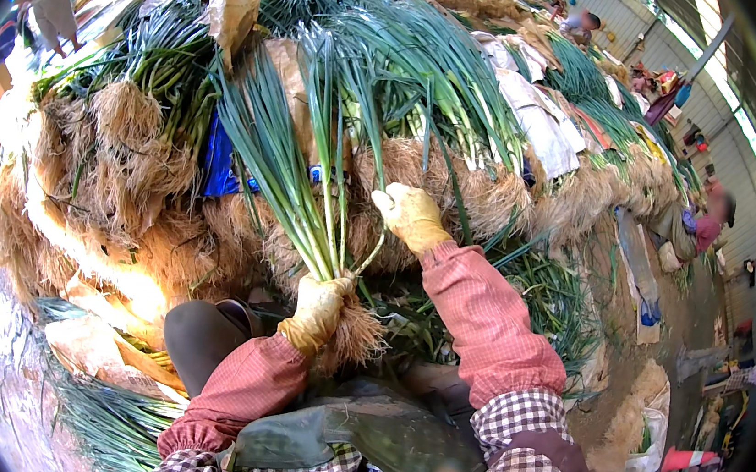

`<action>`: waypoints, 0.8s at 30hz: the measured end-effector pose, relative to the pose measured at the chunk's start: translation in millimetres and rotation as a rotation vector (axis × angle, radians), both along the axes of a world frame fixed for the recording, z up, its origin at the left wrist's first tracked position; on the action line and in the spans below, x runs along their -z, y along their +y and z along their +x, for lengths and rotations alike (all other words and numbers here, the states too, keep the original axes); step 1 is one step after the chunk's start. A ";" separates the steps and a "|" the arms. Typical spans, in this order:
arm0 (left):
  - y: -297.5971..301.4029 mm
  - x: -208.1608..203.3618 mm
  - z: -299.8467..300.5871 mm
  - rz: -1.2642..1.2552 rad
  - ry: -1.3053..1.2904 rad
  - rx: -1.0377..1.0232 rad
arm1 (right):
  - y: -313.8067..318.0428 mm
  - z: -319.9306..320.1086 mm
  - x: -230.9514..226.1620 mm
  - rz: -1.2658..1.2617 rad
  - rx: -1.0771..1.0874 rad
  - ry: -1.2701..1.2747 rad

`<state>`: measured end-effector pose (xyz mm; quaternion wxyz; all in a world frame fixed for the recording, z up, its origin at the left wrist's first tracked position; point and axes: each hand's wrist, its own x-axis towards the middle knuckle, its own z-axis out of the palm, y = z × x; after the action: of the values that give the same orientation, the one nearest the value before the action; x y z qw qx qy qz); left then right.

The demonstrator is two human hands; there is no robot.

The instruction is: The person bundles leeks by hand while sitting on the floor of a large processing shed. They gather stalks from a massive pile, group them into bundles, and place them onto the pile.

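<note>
My left hand [317,311] is clenched round the green onion bundle [296,214] near its roots; my right hand [412,217] is raised beside the stalks.
At far left, brown paper [95,344] lies near the shaggy root edge of the heap [121,140], and a blue sheet [220,162] shows along that edge. My bundle slants up-left from my fist across the heap's front; I can't tell whether its leaf tips touch it. Between my hands is a small gap, crossed by a thin stalk [371,252]. My right fingers curl at its upper end, but I can't tell whether they pinch it. Farther right, white cloth [537,124] covers leaves, and brown floor [695,334] runs alongside the heap.
</note>
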<state>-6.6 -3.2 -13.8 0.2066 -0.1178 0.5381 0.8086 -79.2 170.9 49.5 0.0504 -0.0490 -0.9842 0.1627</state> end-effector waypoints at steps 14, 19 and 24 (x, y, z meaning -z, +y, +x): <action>1.9 -6.8 -5.0 0.049 0.010 0.164 | 21.9 27.6 6.3 0.504 -0.205 0.371; -5.2 3.6 -11.7 0.356 -0.008 0.100 | -41.2 85.5 -25.6 0.259 -0.733 0.671; -6.4 -10.5 -14.8 0.278 0.044 0.244 | -46.5 161.9 -30.9 -0.037 -0.915 0.493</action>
<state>-21.4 -9.6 -3.2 0.3055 -0.0044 0.4360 0.8465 82.8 124.4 80.3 0.2035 0.4252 -0.8608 0.1920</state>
